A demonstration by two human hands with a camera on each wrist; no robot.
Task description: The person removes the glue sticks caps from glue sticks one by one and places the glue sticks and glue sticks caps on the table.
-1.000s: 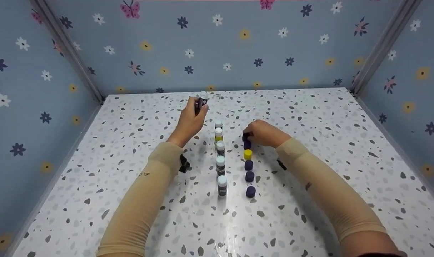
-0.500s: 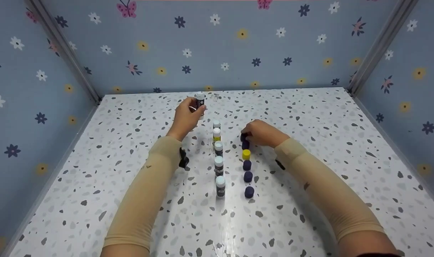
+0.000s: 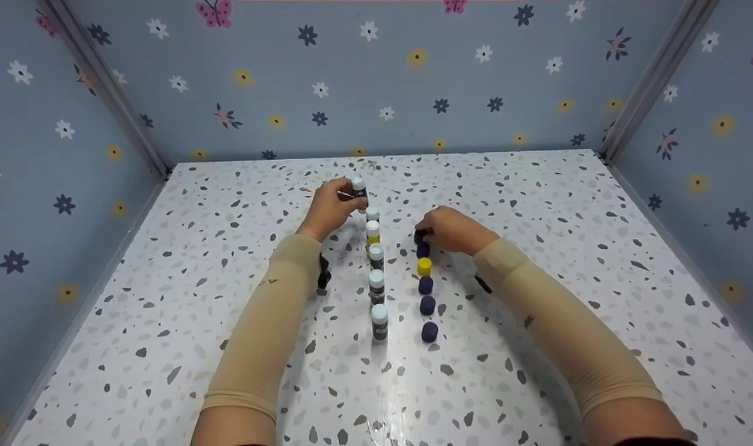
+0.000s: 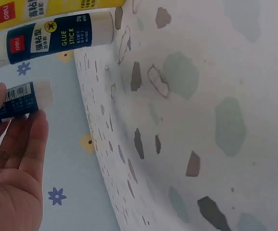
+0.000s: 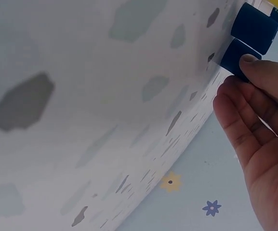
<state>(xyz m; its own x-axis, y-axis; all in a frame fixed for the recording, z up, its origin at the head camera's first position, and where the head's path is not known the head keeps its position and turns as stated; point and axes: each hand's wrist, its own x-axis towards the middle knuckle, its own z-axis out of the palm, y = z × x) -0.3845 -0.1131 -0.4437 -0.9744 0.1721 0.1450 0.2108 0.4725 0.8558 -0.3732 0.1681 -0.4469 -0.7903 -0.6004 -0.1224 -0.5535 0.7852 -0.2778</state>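
My left hand [image 3: 328, 210] holds an uncapped glue stick [image 3: 359, 191] upright at the far end of a row of glue sticks. In the left wrist view, the held glue stick [image 4: 20, 101] has a dark blue label with a barcode, and a gap shows between its whitish base and the table. Beside it stands a blue-labelled glue stick [image 4: 57, 38], then a yellow one [image 4: 47, 10]. With thumb and fingers, my right hand [image 3: 453, 230] pinches a dark blue cap [image 5: 235, 57] at the far end of the cap row, right against another dark blue cap [image 5: 254, 28].
Several uncapped glue sticks stand in line towards me, the nearest glue stick [image 3: 380, 322] in front. Parallel on their right run the caps, with a yellow cap [image 3: 424, 267] among dark blue caps [image 3: 429, 332]. Flowered panels [image 3: 376, 74] enclose the speckled table [image 3: 525, 186].
My left hand has brought the glue stick rightward and down towards the row's far end, turning it from tilted to upright. The right hand stays on its cap.
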